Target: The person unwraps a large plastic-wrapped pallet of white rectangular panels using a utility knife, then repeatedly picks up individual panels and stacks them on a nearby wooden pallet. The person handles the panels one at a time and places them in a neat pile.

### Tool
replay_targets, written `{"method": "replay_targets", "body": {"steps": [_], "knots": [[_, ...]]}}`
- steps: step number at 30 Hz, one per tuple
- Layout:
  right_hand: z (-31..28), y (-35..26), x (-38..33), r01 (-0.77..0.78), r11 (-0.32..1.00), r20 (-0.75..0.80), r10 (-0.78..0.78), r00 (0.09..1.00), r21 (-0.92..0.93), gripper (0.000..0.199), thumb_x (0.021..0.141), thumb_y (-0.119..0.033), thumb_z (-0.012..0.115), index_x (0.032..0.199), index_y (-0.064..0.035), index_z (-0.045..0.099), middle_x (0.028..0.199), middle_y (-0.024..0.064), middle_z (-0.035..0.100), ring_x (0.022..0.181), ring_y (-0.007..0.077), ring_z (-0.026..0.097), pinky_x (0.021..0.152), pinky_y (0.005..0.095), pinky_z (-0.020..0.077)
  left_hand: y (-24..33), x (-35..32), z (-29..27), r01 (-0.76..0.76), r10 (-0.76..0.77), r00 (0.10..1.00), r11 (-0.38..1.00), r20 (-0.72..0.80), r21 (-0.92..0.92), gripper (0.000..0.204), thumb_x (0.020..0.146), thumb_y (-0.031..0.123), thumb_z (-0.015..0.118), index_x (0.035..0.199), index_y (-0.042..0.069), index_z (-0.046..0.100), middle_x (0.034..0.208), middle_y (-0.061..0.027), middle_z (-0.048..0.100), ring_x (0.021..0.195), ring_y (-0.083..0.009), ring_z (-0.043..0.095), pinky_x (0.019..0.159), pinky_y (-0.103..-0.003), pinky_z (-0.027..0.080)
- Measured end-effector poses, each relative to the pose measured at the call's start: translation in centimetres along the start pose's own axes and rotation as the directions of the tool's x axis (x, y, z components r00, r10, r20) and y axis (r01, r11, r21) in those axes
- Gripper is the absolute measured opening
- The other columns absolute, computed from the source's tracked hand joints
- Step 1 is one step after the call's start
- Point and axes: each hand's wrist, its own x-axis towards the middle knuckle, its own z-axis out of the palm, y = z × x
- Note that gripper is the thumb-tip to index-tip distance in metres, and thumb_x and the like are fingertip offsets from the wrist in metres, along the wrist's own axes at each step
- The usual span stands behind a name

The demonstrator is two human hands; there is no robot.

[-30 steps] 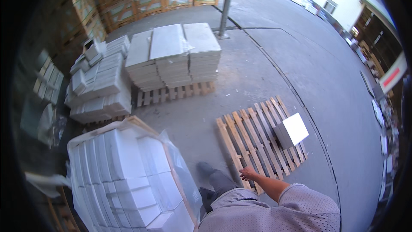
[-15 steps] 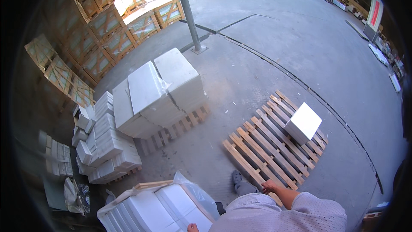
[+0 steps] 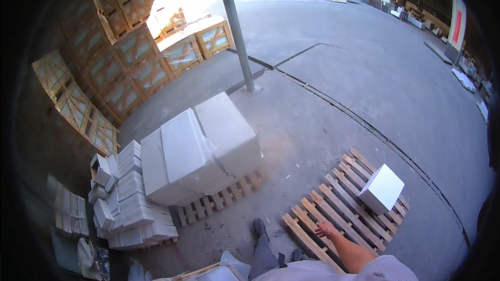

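My right hand (image 3: pixel 327 228) hangs loose and empty over the near end of a bare wooden pallet (image 3: pixel 333 213) on the concrete floor. A single white box (image 3: pixel 382 188) sits on the far right corner of that pallet, well beyond the hand. My left hand is out of the picture. My legs and dark shoes (image 3: pixel 259 226) show at the bottom edge, between this pallet and a loaded one.
A pallet stacked with white slabs (image 3: pixel 200 148) stands to my left. Loose white boxes (image 3: pixel 125 198) pile up further left. Wooden crates (image 3: pixel 130 57) line the left side. A steel pole (image 3: pixel 237 31) rises ahead. A plastic-wrapped stack (image 3: pixel 224 268) is just behind my feet.
My view has swung upward and away from the wrapped stack. My right hand has stayed low by the empty pallet's near end while I stepped forward.
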Motion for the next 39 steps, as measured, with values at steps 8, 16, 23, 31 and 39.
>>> {"method": "replay_targets", "body": {"steps": [8, 16, 23, 31, 39], "knots": [[4.4, 0.0, -0.1, -0.369, 0.923, -0.041, 0.375, 0.926, 0.109, 0.042, 0.09, -0.023, 0.047, 0.116, 0.0099, 0.051, 0.108, 0.0222, 0.065, 0.084, 0.0348, 0.068, 0.064, 0.0403, 0.0574, 14.8, 11.6, -9.1, 0.071, -0.08, 0.994, 0.99, 0.072, 0.122, 0.042, 0.094, 0.035, 0.047, 0.121, 0.003, 0.052, 0.109, -0.0128, 0.06, 0.091, -0.0247, 0.062, 0.072, -0.04, 0.05], [7.3, -1.5, -1.1, -0.296, 0.89, -0.154, 0.366, 0.918, 0.347, 0.041, 0.089, -0.024, 0.047, 0.114, 0.0086, 0.05, 0.107, 0.0242, 0.063, 0.082, 0.0357, 0.067, 0.065, 0.0432, 0.0564, 39.8, 19.3, -14.0, -0.314, 0.315, 0.949, 0.947, 0.002, 0.062, 0.034, 0.092, 0.032, 0.05, 0.107, 0.003, 0.059, 0.092, -0.0095, 0.065, 0.068, -0.0182, 0.064, 0.054, -0.031, 0.049], [8.3, -2.0, 0.9, -0.28, 0.833, -0.179, 0.405, 0.897, 0.478, 0.031, 0.085, -0.021, 0.052, 0.097, 0.0075, 0.058, 0.089, 0.0205, 0.067, 0.068, 0.0332, 0.066, 0.055, 0.0413, 0.0552, 43.7, 19.0, -6.4, -0.335, 0.268, 0.919, 0.918, 0.29, 0.213, 0.038, 0.093, 0.03, 0.049, 0.116, 0.001, 0.056, 0.102, -0.0136, 0.065, 0.08, -0.0227, 0.067, 0.063, -0.034, 0.051], [5.5, -6.2, 7.7, -0.373, 0.854, -0.128, 0.442, 0.888, 0.363, 0.039, 0.09, -0.026, 0.048, 0.093, 0.0099, 0.063, 0.091, 0.0203, 0.069, 0.069, 0.0294, 0.067, 0.06, 0.0399, 0.0551, 46.0, 22.3, -0.2, -0.24, 0.124, 0.913, 0.934, 0.39, 0.264, 0.037, 0.093, 0.024, 0.05, 0.115, -0.006, 0.053, 0.104, -0.0173, 0.065, 0.081, -0.0279, 0.067, 0.068, -0.039, 0.056], [-8.8, -16.8, 20.7, -0.2, 0.768, -0.196, 0.389, 0.9, 0.608, 0.042, 0.092, -0.031, 0.049, 0.118, 0.0027, 0.052, 0.106, 0.0197, 0.064, 0.077, 0.03, 0.067, 0.059, 0.0379, 0.0541, 62.5, 23.9, 10.9, -0.332, 0.149, 0.897, 0.849, 0.417, 0.411, 0.033, 0.092, 0.025, 0.049, 0.098, -0.006, 0.06, 0.09, -0.0156, 0.067, 0.078, -0.0249, 0.067, 0.065, -0.036, 0.055]]}}
